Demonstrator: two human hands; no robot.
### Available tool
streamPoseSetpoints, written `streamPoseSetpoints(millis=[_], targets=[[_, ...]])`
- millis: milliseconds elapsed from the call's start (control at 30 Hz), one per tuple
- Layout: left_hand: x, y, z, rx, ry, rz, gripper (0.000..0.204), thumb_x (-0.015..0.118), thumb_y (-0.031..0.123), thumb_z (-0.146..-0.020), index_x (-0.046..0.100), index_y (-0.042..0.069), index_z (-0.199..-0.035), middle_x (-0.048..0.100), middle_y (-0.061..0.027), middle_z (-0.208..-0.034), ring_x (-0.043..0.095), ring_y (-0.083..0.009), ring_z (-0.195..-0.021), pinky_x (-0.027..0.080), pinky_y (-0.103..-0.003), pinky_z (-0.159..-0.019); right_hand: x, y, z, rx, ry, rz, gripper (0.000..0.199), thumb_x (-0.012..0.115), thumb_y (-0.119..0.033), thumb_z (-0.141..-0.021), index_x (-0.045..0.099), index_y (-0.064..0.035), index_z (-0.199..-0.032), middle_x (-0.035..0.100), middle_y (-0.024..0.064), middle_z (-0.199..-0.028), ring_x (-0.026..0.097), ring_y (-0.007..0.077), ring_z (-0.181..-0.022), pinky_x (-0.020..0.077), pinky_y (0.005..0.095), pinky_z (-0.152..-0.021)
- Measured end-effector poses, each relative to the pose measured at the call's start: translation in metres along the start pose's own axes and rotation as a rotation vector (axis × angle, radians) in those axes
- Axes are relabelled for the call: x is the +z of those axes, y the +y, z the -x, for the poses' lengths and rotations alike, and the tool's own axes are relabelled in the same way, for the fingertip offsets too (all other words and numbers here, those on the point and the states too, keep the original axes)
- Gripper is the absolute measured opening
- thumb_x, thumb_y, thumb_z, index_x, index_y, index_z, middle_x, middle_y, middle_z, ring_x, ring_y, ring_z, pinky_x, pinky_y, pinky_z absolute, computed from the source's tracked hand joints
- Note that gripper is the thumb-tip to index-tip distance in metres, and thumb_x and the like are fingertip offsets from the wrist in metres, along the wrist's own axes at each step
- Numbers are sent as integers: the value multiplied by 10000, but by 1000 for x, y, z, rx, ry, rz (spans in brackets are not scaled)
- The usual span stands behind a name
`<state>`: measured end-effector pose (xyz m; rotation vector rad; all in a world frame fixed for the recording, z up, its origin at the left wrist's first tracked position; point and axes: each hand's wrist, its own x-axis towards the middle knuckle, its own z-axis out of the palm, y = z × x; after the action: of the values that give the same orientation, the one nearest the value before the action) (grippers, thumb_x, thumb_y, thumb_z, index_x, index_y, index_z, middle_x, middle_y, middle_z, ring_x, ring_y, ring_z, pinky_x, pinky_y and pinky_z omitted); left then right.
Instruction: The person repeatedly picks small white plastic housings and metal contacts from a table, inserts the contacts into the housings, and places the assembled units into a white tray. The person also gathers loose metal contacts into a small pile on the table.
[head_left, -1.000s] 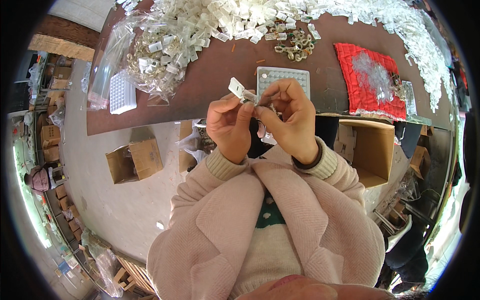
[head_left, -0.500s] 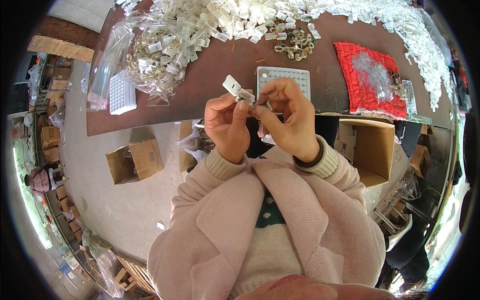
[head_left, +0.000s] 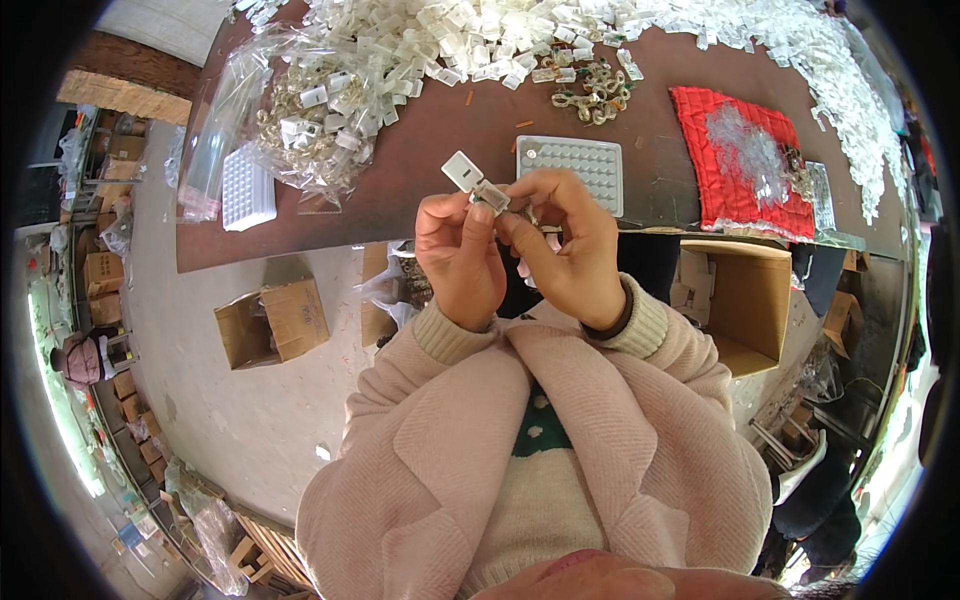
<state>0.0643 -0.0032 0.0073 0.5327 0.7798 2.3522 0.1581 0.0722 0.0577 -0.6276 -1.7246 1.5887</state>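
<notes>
Over the table's near edge, my left hand (head_left: 458,255) pinches a small white plastic box (head_left: 462,171) with its hinged lid flipped up. My right hand (head_left: 570,250) is closed, thumb and fingertips right at the box's open lower half. Whatever sits between those right fingertips is mostly hidden; a little of something pale shows there. Just beyond my right hand lies a white tray (head_left: 603,178) with rows of small round cups, and a small piece sits in its far-left corner cup.
A large heap of small white boxes (head_left: 470,40) spreads along the table's far side. At left are a clear bag (head_left: 315,130) of boxes and corded pieces, and stacked white trays (head_left: 248,190). Corded pieces (head_left: 593,92) lie mid-table. Clear bits cover a red cloth (head_left: 690,150). Cardboard boxes (head_left: 297,318) stand below.
My right hand has shifted slightly left and its fingertips have closed in on the box. My left hand still holds the box with its lid up.
</notes>
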Motion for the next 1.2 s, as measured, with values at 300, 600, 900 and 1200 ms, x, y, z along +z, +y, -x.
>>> streamPoseSetpoints(millis=[300, 600, 900, 1200], targets=[[-27, -2, 0, -205, -6, -87, 123, 619, 47, -994, 575, 53, -1108, 701, -150, -1075, 681, -226, -956, 549, -388, -884, -35, 18, 3, -265, -35, 284, 269, 732, -12, -843, 727, -43, -1110, 682, 160, -1049, 695, 268, -789, 562, 336, -719], [-44, -12, -1, -354, 58, 50, 94, 626, 79, -999, 620, 83, -1092, 704, -176, -1070, 685, -235, -884, 554, -377, -849, -36, 67, -42, -291, 122, 732, 166, 661, -46, -903, 707, -76, -1059, 701, 148, -965, 698, 342, -811, 551, 403, -681], [-53, -7, -3, -359, 40, 84, 106, 632, 87, -998, 631, 81, -1103, 699, -182, -1087, 677, -235, -888, 552, -380, -851, -23, 96, -52, -290, 80, 960, 185, 618, -40, -853, 691, -97, -1013, 682, 99, -1029, 680, 324, -888, 554, 425, -724], [-45, -7, -9, -393, 49, 139, 130, 616, 89, -1007, 630, 71, -1135, 705, -132, -1113, 681, -213, -929, 559, -366, -853, -21, 56, -46, -236, 91, 561, 152, 724, -8, -837, 706, -57, -979, 675, 99, -943, 678, 282, -784, 549, 368, -674]])
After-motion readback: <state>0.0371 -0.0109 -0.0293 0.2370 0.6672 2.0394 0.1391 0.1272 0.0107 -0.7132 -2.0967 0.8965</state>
